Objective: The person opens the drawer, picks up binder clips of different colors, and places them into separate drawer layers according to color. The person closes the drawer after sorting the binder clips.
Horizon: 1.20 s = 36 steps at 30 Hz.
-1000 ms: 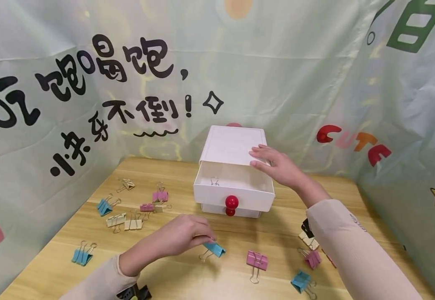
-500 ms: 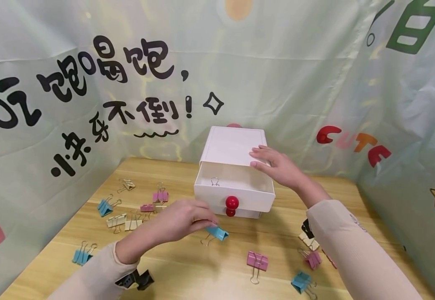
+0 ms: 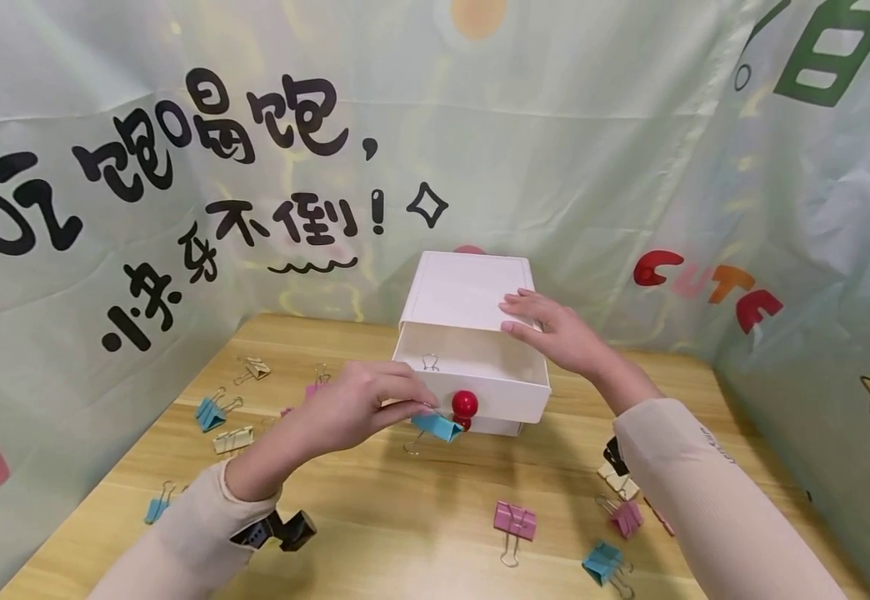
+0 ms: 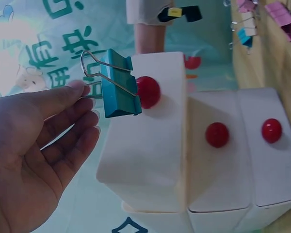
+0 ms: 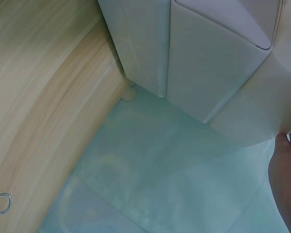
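My left hand (image 3: 360,404) pinches a blue binder clip (image 3: 437,428) by a wire handle, in front of the white drawer box (image 3: 465,287). In the left wrist view the thumb and fingertips hold that handle, and the clip's blue body (image 4: 115,92) partly overlaps a red knob (image 4: 149,92). The top drawer (image 3: 510,395) is pulled out, and a clip's wire loop (image 3: 431,362) shows inside it. On the box's top, near the right edge, rests my right hand (image 3: 558,333), fingers extended. Only part of the right hand (image 5: 285,179) appears in the right wrist view.
A pink binder clip (image 3: 515,521) lies on the wooden table (image 3: 397,533) in front of the box. Several pink, blue and cream clips lie on both sides, including a blue one (image 3: 603,562) at right. A printed cloth (image 3: 592,167) hangs behind the table.
My left hand has carried the blue binder clip upward and toward the drawer front, from low over the table. The right hand stays in place on the box.
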Each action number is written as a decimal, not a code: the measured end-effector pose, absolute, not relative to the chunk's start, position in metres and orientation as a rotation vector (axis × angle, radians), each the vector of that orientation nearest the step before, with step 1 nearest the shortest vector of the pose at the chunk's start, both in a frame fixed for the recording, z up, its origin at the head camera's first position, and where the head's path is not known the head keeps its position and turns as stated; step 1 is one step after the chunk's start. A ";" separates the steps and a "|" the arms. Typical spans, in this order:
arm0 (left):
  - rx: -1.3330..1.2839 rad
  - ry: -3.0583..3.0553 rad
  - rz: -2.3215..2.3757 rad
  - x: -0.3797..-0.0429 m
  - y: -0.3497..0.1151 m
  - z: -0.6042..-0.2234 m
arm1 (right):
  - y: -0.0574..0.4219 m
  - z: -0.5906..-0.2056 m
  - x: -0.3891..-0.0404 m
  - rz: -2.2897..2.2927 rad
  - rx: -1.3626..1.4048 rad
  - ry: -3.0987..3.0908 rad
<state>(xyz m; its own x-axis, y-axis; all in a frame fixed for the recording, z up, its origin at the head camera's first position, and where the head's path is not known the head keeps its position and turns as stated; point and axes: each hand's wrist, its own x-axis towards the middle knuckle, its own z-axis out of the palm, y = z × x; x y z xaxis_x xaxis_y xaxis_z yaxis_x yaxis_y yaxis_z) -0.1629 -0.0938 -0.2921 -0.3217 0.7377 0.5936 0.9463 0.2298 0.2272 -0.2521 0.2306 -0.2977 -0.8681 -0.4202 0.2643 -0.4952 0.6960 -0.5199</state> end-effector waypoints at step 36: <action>-1.178 -2.333 -0.869 -0.209 -0.073 -0.255 | 0.228 -0.299 -0.250 0.899 0.705 -2.791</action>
<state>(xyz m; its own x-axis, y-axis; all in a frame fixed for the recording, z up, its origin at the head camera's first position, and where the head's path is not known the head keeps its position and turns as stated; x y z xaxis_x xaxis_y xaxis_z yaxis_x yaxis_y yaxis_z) -0.2087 -0.0733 -0.2552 -0.5736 0.5788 0.5796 0.8169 0.4561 0.3531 -0.2500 0.2276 -0.2987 -0.8832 -0.3939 0.2546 -0.4685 0.7141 -0.5202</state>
